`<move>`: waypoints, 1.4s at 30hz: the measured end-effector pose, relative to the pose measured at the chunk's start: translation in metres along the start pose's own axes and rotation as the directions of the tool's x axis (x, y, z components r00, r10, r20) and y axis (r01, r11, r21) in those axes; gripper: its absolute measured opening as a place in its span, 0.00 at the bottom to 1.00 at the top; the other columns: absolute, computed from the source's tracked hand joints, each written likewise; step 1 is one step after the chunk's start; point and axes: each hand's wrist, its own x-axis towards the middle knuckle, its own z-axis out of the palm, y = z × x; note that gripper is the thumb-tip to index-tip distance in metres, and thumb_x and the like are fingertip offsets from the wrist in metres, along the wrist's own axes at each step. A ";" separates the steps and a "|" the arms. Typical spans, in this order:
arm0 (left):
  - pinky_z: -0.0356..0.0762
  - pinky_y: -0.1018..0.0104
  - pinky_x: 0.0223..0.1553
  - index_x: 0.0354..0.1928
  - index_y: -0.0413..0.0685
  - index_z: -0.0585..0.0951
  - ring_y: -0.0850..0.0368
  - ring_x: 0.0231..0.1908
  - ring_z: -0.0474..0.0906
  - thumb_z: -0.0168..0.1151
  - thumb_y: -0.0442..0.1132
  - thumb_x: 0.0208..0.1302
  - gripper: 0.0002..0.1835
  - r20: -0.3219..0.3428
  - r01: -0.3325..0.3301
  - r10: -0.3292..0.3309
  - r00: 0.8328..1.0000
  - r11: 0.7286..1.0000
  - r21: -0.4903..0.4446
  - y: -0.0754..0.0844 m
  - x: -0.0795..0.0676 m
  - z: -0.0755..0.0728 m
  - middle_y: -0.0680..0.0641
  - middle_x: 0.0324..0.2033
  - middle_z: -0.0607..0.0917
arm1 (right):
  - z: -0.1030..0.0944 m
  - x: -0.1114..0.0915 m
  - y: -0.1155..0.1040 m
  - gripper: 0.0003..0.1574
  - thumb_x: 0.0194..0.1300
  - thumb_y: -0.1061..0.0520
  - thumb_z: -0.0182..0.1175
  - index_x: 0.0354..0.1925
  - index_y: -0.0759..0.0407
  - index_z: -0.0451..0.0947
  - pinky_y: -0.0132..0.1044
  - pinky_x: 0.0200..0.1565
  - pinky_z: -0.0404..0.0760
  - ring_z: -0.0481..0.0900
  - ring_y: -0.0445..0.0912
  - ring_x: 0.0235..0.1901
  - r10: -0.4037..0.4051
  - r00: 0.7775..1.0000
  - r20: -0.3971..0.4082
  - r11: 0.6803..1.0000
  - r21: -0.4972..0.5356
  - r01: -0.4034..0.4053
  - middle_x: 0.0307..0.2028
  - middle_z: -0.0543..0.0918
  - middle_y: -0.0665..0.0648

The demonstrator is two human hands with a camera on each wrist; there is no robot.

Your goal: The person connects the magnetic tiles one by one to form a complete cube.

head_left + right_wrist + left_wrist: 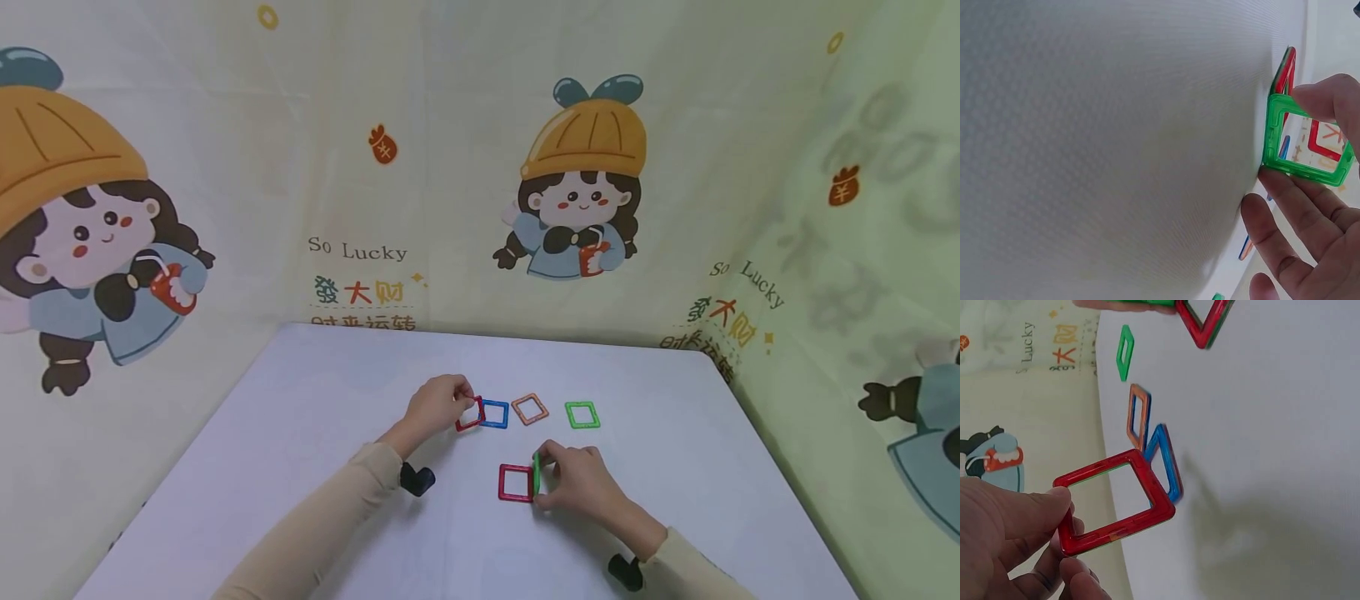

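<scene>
My left hand [437, 406] pinches a red square magnetic tile [1121, 531] at one edge, thumb on one side and fingers behind. The tile is raised and tilted, overlapping a blue square tile [495, 402] in the head view. My right hand [583, 482] grips a green square tile [1272, 134] between thumb and fingers, standing it on edge. That green tile meets the right side of another red square tile [502, 483], which lies flat on the white table. Its lower corner sits right at the tabletop in the right wrist view.
Behind the right hand, an orange square tile [522, 400] lies turned like a diamond, with a second green tile [581, 404] to its right. The white table [300, 392] backs onto a printed cloth [450, 167]. Each wrist carries a small black device.
</scene>
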 end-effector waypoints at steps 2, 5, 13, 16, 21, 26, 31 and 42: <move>0.73 0.65 0.29 0.39 0.53 0.83 0.57 0.30 0.74 0.69 0.41 0.68 0.04 0.011 -0.033 0.033 0.999 0.999 -0.001 0.006 -0.001 0.005 0.53 0.29 0.80 | -0.001 0.000 0.002 0.35 0.42 0.45 0.84 0.47 0.48 0.80 0.52 0.53 0.68 0.76 0.40 0.35 0.005 1.000 0.004 1.000 -0.001 -0.005 0.38 0.86 0.42; 0.72 0.65 0.28 0.37 0.55 0.83 0.58 0.28 0.74 0.69 0.42 0.68 0.03 0.032 -0.072 0.072 0.997 0.997 -0.002 0.012 -0.003 0.012 0.54 0.29 0.79 | -0.002 0.000 0.003 0.35 0.42 0.45 0.84 0.48 0.48 0.80 0.52 0.52 0.69 0.77 0.40 0.36 0.013 1.000 0.018 1.000 0.003 -0.013 0.38 0.85 0.42; 0.72 0.66 0.28 0.36 0.57 0.82 0.60 0.27 0.74 0.69 0.40 0.68 0.04 0.070 -0.119 0.120 0.990 0.993 -0.019 0.024 -0.008 0.025 0.55 0.28 0.79 | -0.003 0.000 0.001 0.34 0.45 0.44 0.83 0.49 0.49 0.81 0.52 0.50 0.72 0.76 0.41 0.38 -0.022 0.999 0.027 0.999 0.025 0.022 0.40 0.85 0.43; 0.72 0.67 0.28 0.36 0.57 0.83 0.60 0.27 0.74 0.69 0.41 0.68 0.04 0.083 -0.137 0.139 0.987 0.990 -0.026 0.027 -0.009 0.027 0.56 0.28 0.79 | -0.004 0.000 -0.001 0.32 0.46 0.45 0.83 0.48 0.48 0.81 0.52 0.50 0.71 0.76 0.41 0.38 -0.025 0.999 0.025 0.999 0.020 0.025 0.40 0.86 0.43; 0.71 0.66 0.28 0.35 0.58 0.82 0.61 0.25 0.74 0.69 0.41 0.68 0.04 0.075 -0.159 0.160 0.984 0.987 -0.022 0.030 -0.009 0.030 0.56 0.28 0.79 | -0.004 0.002 -0.002 0.32 0.46 0.46 0.83 0.48 0.48 0.82 0.51 0.50 0.69 0.76 0.40 0.38 -0.022 0.999 0.024 1.000 0.007 0.022 0.39 0.86 0.42; 0.73 0.67 0.28 0.36 0.58 0.82 0.62 0.25 0.74 0.68 0.41 0.69 0.04 0.089 -0.165 0.169 0.982 0.985 -0.046 0.029 -0.016 0.034 0.57 0.28 0.79 | 0.002 -0.001 0.000 0.32 0.44 0.46 0.83 0.47 0.48 0.81 0.51 0.50 0.68 0.77 0.40 0.38 -0.030 0.999 0.011 1.000 0.002 0.030 0.38 0.86 0.42; 0.74 0.67 0.28 0.35 0.57 0.83 0.61 0.27 0.74 0.69 0.39 0.68 0.05 0.116 -0.147 0.152 0.982 0.988 -0.054 0.025 -0.029 0.036 0.57 0.28 0.79 | 0.011 -0.006 0.000 0.32 0.44 0.43 0.83 0.47 0.48 0.82 0.52 0.51 0.68 0.77 0.37 0.36 -0.064 0.998 0.016 0.998 0.004 0.064 0.37 0.86 0.40; 0.74 0.69 0.29 0.35 0.54 0.84 0.63 0.29 0.73 0.70 0.36 0.67 0.04 0.130 -0.212 0.221 0.966 0.974 -0.081 0.033 -0.022 0.040 0.57 0.27 0.79 | 0.006 -0.002 0.003 0.35 0.43 0.44 0.83 0.50 0.50 0.83 0.57 0.54 0.68 0.78 0.38 0.36 -0.033 0.999 -0.011 0.999 -0.031 0.032 0.39 0.87 0.43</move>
